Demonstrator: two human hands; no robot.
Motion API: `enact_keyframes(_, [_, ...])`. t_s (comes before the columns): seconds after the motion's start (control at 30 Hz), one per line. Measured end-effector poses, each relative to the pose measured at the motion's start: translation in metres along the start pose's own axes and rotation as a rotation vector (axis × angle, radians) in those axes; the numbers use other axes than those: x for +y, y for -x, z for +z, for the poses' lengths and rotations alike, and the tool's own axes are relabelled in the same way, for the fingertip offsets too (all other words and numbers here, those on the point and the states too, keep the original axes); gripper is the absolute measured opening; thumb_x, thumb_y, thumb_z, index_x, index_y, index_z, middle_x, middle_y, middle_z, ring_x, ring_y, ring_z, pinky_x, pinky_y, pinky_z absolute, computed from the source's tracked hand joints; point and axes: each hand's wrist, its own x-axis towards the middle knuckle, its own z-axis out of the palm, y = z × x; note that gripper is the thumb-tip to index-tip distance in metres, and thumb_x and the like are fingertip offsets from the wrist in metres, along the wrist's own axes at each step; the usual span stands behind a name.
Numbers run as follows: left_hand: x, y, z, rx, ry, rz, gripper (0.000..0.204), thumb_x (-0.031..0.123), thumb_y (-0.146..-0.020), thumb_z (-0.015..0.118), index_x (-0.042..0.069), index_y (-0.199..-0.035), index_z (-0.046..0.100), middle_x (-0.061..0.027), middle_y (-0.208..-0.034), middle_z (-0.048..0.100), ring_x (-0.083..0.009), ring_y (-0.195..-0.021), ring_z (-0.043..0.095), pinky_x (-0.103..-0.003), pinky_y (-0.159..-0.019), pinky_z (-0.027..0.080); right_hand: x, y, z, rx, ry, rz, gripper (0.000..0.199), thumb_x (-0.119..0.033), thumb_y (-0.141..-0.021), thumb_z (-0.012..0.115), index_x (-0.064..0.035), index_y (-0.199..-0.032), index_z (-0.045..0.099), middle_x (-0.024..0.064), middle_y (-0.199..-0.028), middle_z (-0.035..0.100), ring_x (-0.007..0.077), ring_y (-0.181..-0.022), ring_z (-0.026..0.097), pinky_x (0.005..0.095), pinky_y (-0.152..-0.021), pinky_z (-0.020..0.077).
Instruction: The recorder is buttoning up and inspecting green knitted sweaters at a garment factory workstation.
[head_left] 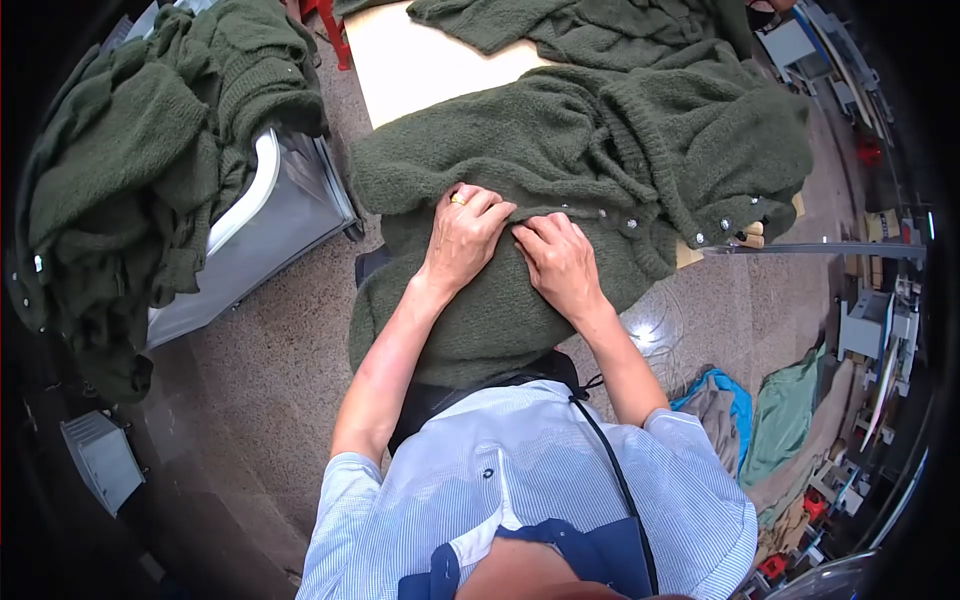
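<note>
**A:** So, what's the fabric like? Looks chunky.

**B:** Yeah, the dark green fuzzy knitted cardigan (560,170) is a thick, nubbly wool-type knit, soft and rumpled, with a row of small shiny round snap buttons (633,224) along its front edge. It lies on the pale smooth-topped counter (420,60) and spills over the near edge toward the person's lap.

**A:** Which way does it run?

**B:** The buttoned band runs roughly left to right, sloping slightly down toward the right, and the body hangs down from it. The far end bunches up into folds on the right.

**A:** And the hands?

**B:** The left hand (465,235), with a gold ring, and the right hand (560,260) sit side by side on the band, nearly touching. Both sets of fingers are curled and pressed together, pinching the knit edge between them.

**A:** Anything else nearby?

**B:** A heap of more green knitwear (130,170) is draped over a grey metal bin (280,215) at the left, on a speckled stone floor (260,400). Another green piece (560,30) lies farther back.
</note>
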Motion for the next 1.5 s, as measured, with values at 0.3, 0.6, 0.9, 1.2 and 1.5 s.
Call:
enact_keyframes(0.3, [0.003, 0.002, 0.007, 0.002, 0.168, -0.258, 0.017, 0.016, -0.095, 0.086, 0.010, -0.109, 0.082, -0.0042, -0.095, 0.071, -0.0291, -0.098, 0.066, -0.046, -0.096, 0.044, 0.003, -0.004, 0.014, 0.002, -0.017, 0.056, 0.024, -0.001, -0.091, 0.076, -0.0044, -0.115, 0.079, 0.0109, -0.105, 0.071, 0.0343, -0.101, 0.068, 0.0474, -0.089, 0.0575])
enact_keyframes(0.6, [-0.001, -0.008, 0.004, -0.209, 0.418, -0.529, 0.017, 0.011, -0.095, 0.086, 0.005, -0.111, 0.087, -0.0090, -0.095, 0.080, -0.0230, -0.092, 0.070, -0.038, -0.085, 0.055, 0.017, 0.019, 0.023, 0.185, -0.189, -0.022, 0.027, -0.001, -0.090, 0.088, -0.0061, -0.116, 0.082, 0.0091, -0.102, 0.077, 0.0301, -0.090, 0.072, 0.0428, -0.081, 0.0553])
enact_keyframes(0.9, [0.000, -0.017, 0.018, 0.035, 0.580, -0.454, 0.019, 0.007, -0.094, 0.084, 0.004, -0.113, 0.088, -0.0084, -0.095, 0.074, -0.0218, -0.094, 0.072, -0.036, -0.086, 0.054, 0.026, 0.006, 0.018, 0.198, -0.200, -0.004, 0.024, -0.003, -0.091, 0.086, -0.0079, -0.115, 0.084, 0.0067, -0.101, 0.075, 0.0287, -0.092, 0.071, 0.0428, -0.081, 0.0554])
enact_keyframes(1.2, [0.006, -0.005, 0.016, 0.066, 0.411, -0.304, 0.015, 0.009, -0.089, 0.087, 0.008, -0.104, 0.084, -0.0059, -0.093, 0.074, -0.0246, -0.091, 0.070, -0.038, -0.090, 0.046, 0.015, 0.008, 0.020, 0.221, -0.191, -0.014, 0.022, 0.001, -0.089, 0.085, -0.0054, -0.109, 0.082, 0.0081, -0.097, 0.076, 0.0296, -0.088, 0.071, 0.0432, -0.080, 0.0549])
enact_keyframes(1.5, [0.005, 0.003, 0.013, 0.014, 0.312, -0.298, 0.016, 0.016, -0.091, 0.081, 0.010, -0.105, 0.075, -0.0070, -0.100, 0.068, -0.0301, -0.102, 0.067, -0.047, -0.099, 0.042, 0.003, -0.009, -0.001, -0.047, -0.132, 0.022, 0.016, -0.001, -0.089, 0.082, -0.0040, -0.105, 0.079, 0.0131, -0.098, 0.073, 0.0362, -0.094, 0.070, 0.0486, -0.086, 0.0552])
